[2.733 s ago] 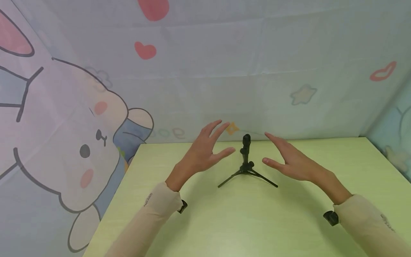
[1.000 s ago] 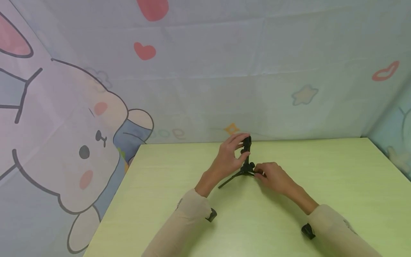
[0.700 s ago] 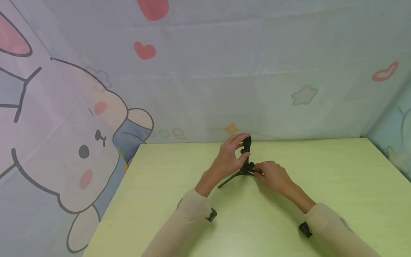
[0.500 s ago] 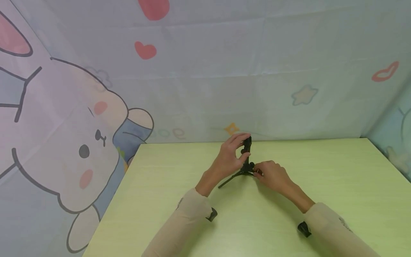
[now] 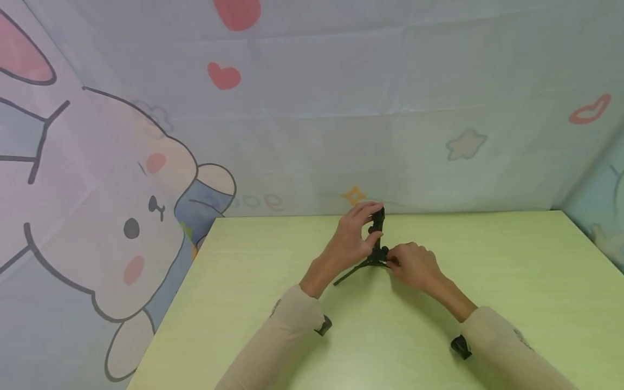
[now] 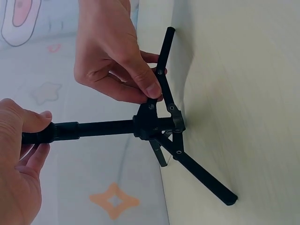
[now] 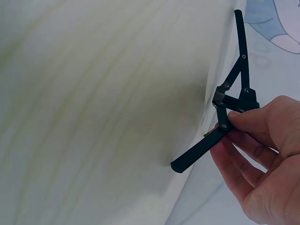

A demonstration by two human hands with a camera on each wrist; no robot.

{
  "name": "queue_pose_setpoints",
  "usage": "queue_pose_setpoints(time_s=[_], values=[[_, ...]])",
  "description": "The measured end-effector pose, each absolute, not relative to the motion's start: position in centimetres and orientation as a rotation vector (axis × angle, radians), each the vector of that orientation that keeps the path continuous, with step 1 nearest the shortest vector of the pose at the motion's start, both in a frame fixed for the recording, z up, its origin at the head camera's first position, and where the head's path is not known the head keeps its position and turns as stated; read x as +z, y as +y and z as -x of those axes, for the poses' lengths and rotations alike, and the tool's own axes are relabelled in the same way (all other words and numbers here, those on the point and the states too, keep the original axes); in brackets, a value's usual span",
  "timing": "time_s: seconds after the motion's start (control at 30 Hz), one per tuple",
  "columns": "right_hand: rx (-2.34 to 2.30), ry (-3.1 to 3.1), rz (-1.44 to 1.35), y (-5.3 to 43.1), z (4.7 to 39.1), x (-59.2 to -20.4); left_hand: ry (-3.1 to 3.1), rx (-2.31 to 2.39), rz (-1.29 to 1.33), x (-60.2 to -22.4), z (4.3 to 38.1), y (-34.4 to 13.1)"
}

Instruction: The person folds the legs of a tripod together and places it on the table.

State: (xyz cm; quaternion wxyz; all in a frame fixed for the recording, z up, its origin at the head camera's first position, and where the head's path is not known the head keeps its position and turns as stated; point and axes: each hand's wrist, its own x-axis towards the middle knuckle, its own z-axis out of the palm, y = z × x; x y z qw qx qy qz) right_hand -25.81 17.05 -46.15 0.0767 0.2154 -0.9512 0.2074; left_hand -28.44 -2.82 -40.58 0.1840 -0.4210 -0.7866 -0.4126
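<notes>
A small black tripod (image 5: 378, 253) stands upright on the table with its legs spread. My left hand (image 5: 348, 238) grips the top of its column, thumb and fingers on opposite sides in the left wrist view, where the bare column (image 6: 105, 128) shows below them. Lower down, my right hand (image 5: 414, 264) pinches the tripod near the hub, where one leg joins. In the right wrist view, that leg (image 7: 197, 152) reaches out past the fingertips towards the tabletop. The right fingers partly hide the joint.
The pale yellow-green table (image 5: 273, 244) spreads around the tripod. Close behind it hangs a light cloth backdrop (image 5: 312, 135) with printed hearts and stars, and a printed rabbit on the left side. A dark device (image 5: 460, 346) sits under the right sleeve cuff.
Earlier both hands hovered apart on either side of the tripod. They have since come inward, the left taking the column top and the right the leg joint. Over the last second they barely move.
</notes>
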Motion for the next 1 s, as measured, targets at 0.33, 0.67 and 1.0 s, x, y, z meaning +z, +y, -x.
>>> queue_pose_setpoints(time_s=[0.33, 0.67, 1.0], values=[[0.688, -2.826, -0.628, 17.32, 25.62, -46.37, -2.200, -1.203, 1.197, -40.72, 28.38, -2.60], [0.754, -2.777, -0.569, 17.39, 25.31, -46.44, -2.218, -1.202, 1.193, -40.52, 28.34, -2.48], [0.834, -2.698, -0.534, 17.44, 25.08, -46.74, -2.223, -1.182, 1.189, -40.10, 28.18, -2.47]])
